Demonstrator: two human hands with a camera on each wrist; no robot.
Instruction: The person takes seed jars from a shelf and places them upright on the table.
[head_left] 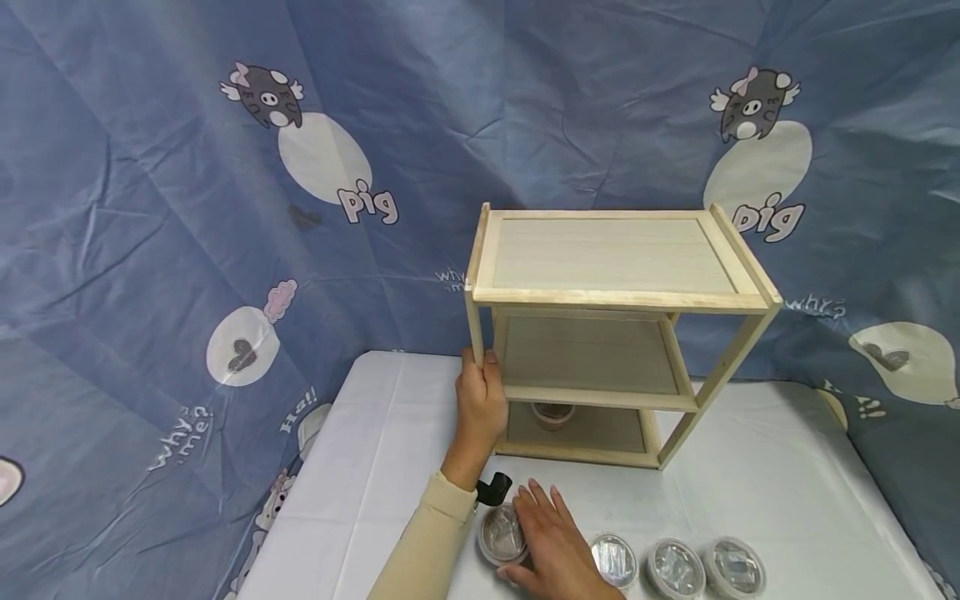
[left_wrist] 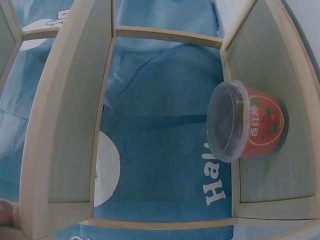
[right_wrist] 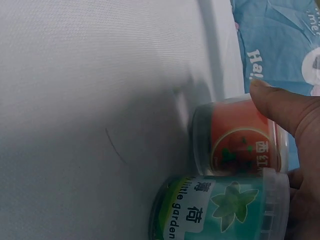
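My left hand [head_left: 480,404] grips the left front post of a pale wooden three-tier shelf [head_left: 607,254]; only its fingertips [left_wrist: 6,214] show in the left wrist view. On the bottom tier stands a clear-lidded cup [left_wrist: 245,121] with a red tomato label. My right hand [head_left: 553,546], fingers mostly straight, lies beside and partly over another lidded cup [head_left: 501,533]. In the right wrist view, the thumb touches a red-labelled cup [right_wrist: 237,140] near its lid. A green-labelled mint cup [right_wrist: 215,212] stands close by it. The far fingers are largely hidden there.
To the right of my right hand, three lidded cups stand in a row: one cup [head_left: 613,560], another cup [head_left: 675,568] and a last cup [head_left: 735,567]. A white-covered table [head_left: 405,417] lies beneath, with a blue printed cloth [head_left: 420,100] behind and at the sides.
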